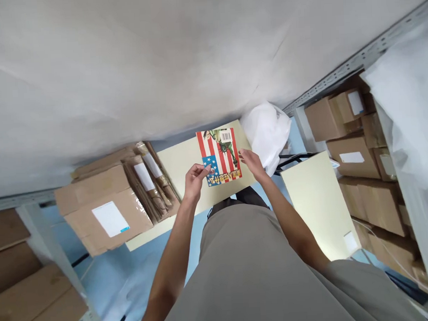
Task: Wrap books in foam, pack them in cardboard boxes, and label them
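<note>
A book with a red-and-white striped cover, a blue starred patch, a green statue figure and a barcode label lies upside down to me on a pale yellow tabletop. My left hand is at the book's left edge, thumb and finger pinched together over the starred patch. Whatever is between those fingertips is too small to make out. Beside the right edge is my right hand, its fingers apart and holding nothing, the fingertips close to the cover.
Left of the book stand a labelled cardboard box and several flattened cartons. A white plastic bag bulges at the right. Another pale board lies right of me. Shelves of boxes line the right side; more boxes sit lower left.
</note>
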`<state>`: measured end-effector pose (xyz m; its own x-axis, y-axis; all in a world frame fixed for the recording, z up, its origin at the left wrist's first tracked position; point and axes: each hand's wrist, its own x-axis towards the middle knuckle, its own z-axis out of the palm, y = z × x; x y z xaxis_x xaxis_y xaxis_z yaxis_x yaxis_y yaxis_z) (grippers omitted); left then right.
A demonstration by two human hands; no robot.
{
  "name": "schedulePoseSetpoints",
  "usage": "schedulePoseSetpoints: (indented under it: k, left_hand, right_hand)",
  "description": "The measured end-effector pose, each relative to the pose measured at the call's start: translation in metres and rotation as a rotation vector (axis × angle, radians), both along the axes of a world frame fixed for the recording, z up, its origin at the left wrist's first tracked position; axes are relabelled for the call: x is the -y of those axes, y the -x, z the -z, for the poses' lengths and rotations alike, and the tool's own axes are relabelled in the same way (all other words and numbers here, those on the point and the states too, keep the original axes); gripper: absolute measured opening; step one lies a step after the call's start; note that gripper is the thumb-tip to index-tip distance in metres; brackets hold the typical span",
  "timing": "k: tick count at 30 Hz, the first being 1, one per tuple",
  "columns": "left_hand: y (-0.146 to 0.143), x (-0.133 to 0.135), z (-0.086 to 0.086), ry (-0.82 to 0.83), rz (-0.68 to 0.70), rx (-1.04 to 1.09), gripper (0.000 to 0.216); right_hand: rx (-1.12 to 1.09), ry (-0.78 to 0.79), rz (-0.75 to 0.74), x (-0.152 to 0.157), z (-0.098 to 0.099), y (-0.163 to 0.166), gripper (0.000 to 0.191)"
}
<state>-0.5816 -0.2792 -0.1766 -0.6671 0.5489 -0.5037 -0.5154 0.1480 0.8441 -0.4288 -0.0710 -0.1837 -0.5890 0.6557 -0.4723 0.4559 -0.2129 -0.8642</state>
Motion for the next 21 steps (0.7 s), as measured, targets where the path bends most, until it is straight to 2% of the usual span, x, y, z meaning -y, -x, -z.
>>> schedulePoseSetpoints:
  k: [4,10,14,18,21]
  left_hand:
    - [-0.016,-0.02,-0.014,-0.066,0.15,0.064,0.059]
    - [-0.057,-0.054,-0.03,-0.148,0.347,0.128,0.057]
    - [-0.096,-0.081,-0.042,-0.155,0.497,0.13,0.053]
    - [-0.144,-0.109,-0.053,-0.145,0.647,0.084,0.052]
    - [-0.19,-0.131,-0.061,-0.149,0.716,0.036,0.052]
  right_hand:
    - [-0.159,0.112,0.145,0.012,-0.041,-0.044,0.066]
    - [-0.249,0.021,0.378,0.021,-0.075,-0.12,0.054]
    - [-0.272,-0.009,0.497,0.027,-0.096,-0.178,0.054]
    - [-0.289,-0.05,0.585,0.03,-0.108,-0.241,0.053]
    - [-0.29,-0.097,0.624,0.028,-0.105,-0.297,0.05]
